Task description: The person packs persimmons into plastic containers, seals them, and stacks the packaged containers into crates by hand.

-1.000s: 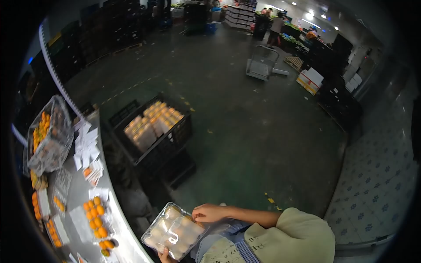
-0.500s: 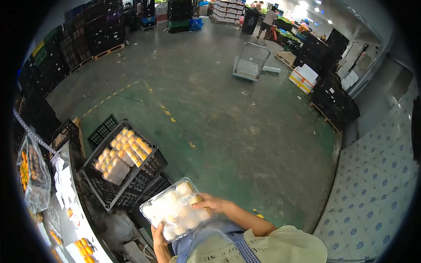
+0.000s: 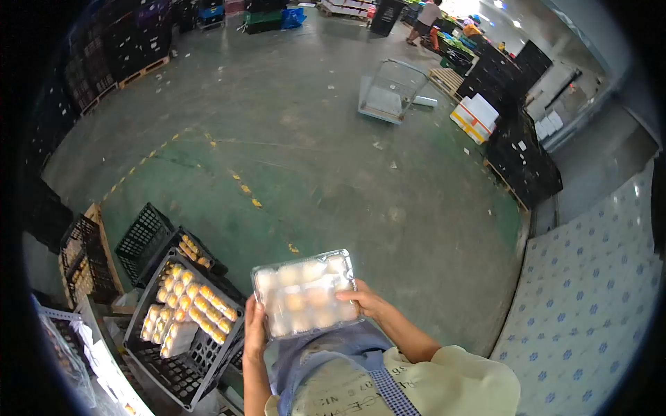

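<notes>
A clear plastic clamshell pack (image 3: 298, 305) with rows of round, pale items is held in front of my body. The glare on its lid hides what exactly the items are. My left hand (image 3: 254, 329) grips its left side, and my right hand (image 3: 365, 298) clasps the right edge with the thumb over the top. To the left stands a black plastic crate (image 3: 215, 367), holding several packs of orange-yellow round produce (image 3: 182, 295) in clear plastic.
Behind that crate are an upright black crate (image 3: 142, 232) and another with orange produce. A worktop (image 3: 118, 374) lies at lower left. A flatbed trolley (image 3: 383, 104), stacked black crates (image 3: 524, 152), a white box (image 3: 475, 114) and a person (image 3: 425, 21) are farther off. A patterned wall (image 3: 583, 298) rises on the right.
The pack has turned from a tilt to nearly level and shifted up and right, with both hands still on it. My view has swung, showing more crates at left.
</notes>
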Demonstrator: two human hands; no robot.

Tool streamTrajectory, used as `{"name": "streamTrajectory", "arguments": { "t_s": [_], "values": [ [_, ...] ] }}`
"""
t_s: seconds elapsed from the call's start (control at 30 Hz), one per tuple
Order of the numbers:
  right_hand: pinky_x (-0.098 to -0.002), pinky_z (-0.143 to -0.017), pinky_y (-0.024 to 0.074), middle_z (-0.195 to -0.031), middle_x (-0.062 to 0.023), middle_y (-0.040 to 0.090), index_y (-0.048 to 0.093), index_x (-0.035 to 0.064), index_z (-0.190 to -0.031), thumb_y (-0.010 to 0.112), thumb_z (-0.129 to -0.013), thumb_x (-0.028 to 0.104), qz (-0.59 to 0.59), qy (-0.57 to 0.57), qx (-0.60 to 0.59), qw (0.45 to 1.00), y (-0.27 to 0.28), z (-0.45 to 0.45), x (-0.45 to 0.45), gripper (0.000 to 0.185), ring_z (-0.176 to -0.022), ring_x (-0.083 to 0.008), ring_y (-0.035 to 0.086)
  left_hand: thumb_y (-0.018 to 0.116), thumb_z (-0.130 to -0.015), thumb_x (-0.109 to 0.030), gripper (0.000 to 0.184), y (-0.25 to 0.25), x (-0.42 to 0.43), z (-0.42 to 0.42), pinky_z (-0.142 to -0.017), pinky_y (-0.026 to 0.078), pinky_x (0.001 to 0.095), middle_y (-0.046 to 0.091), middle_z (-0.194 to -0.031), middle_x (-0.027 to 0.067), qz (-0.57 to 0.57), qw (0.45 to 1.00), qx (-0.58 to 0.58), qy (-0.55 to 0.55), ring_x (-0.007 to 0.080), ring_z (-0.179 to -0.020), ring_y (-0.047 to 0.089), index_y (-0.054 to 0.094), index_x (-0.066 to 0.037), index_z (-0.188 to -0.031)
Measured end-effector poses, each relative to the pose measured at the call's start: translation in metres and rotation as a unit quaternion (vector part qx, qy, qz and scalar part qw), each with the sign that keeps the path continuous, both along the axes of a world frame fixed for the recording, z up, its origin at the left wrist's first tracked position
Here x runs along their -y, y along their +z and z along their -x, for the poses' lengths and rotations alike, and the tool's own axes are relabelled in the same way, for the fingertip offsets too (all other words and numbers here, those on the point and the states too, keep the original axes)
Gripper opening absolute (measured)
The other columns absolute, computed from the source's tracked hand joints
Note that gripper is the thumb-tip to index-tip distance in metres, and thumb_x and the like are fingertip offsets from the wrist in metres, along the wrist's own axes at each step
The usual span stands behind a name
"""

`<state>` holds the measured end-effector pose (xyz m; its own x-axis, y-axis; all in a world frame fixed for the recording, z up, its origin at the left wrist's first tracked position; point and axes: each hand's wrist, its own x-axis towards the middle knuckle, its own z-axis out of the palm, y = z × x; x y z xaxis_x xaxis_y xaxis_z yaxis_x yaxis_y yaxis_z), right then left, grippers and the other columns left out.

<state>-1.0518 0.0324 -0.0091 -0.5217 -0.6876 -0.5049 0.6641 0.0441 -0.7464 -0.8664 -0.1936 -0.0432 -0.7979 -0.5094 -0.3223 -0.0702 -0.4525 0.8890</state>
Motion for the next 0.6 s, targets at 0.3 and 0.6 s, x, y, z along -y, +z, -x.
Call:
{"name": "streamTrajectory", "arguments": {
  "t_s": [0.3,0.6],
  "values": [
    [-0.0321,-0.068,0.0558,-0.099,-0.0108,0.063,0.05,-0.0029,-0.12,0.071,-0.074,0.003,-0.091,0.068,-0.117,0.987,-0.059,0.199,0.121,0.051,-0.083,-0.0207,0.065,0.064,-0.088,-0.008,0.008,-0.038,0.049,0.056,-0.065,0.046,0.0196,0.065,-0.086,-0.0011,-0.006,0.891,0.092,0.445,0.0064,-0.076,0.058,0.067,-0.006,-0.095],
    [-0.0343,-0.079,0.054,-0.108,-0.0147,0.062,0.047,-0.0037,-0.125,0.072,-0.073,0.001,-0.131,0.267,-0.168,0.94,-0.092,0.26,0.318,0.058,-0.091,-0.0226,0.064,0.066,-0.087,-0.006,0.017,-0.06,0.024,0.032,-0.064,0.045,0.0186,0.067,-0.087,0.0015,0.018,0.686,0.173,0.707,0.0055,-0.074,0.059,0.067,0.0,-0.102]
  ]
}}
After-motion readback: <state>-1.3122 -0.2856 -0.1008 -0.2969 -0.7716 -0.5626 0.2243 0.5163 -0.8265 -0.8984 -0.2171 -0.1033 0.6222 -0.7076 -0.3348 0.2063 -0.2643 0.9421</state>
